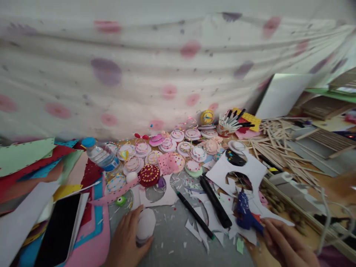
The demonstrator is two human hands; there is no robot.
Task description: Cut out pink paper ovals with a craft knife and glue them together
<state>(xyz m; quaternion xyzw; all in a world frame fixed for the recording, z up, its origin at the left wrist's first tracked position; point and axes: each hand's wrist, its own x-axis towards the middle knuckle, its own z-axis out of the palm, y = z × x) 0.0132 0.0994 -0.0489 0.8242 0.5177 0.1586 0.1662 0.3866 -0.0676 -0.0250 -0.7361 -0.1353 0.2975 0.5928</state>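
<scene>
My left hand (129,237) grips a small round white piece (145,224) by its edges, low over the grey work surface (167,241). At the lower right, my right hand (286,243) has its fingers closed on the handle end of a blue glue gun (245,213). The glue gun's nozzle points up, over white paper with cut-out holes (257,174). Between the hands lie a black pen (194,215) and a black cutter (215,202), among white paper scraps (194,231). Small decorated round hats (149,175) crowd the surface beyond.
Left are coloured sheets (25,155), a phone (59,230) and a water bottle (101,154). A cup of pens (226,128) stands at the back. Right are wooden sticks (289,155), a white power strip (294,189) and its cable (326,218). A patterned curtain (144,74) hangs behind.
</scene>
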